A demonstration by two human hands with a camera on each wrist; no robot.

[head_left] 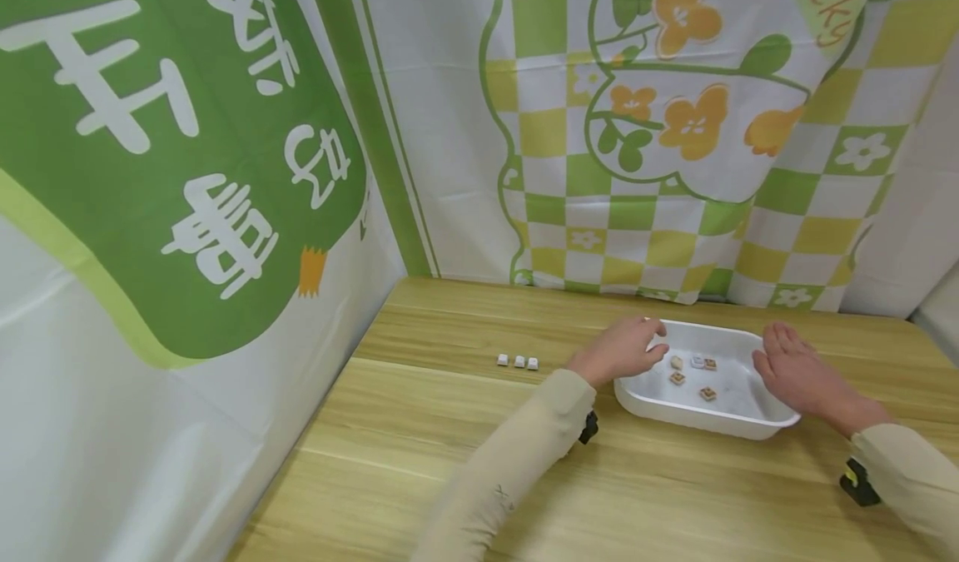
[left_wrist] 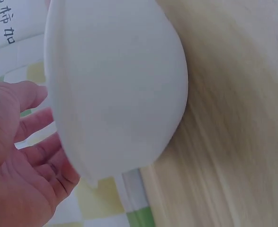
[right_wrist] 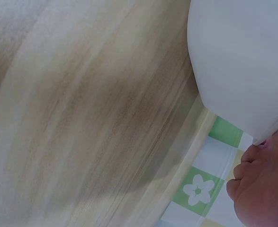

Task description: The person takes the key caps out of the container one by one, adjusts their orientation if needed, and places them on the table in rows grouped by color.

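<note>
On the light wooden bench (head_left: 464, 429), w/ green-and-white printed curtains (head_left: 225, 171) hanging round as walls, a white tray (head_left: 737, 420) is sitting near the back edge. Left hand (head_left: 618, 350) is resting at the tray's left rim, fingers loosely relaxed, gripping nothing; right hand (head_left: 797, 375) is lying flat & open along the right rim. Small brown tiles (head_left: 693, 376) are lying inside; three white tiles (head_left: 518, 361) are sitting in a row left of it

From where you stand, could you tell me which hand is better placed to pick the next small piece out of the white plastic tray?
Probably the left hand: its fingers curl over the white plastic tray rim, nearest the small brown pieces.
</note>
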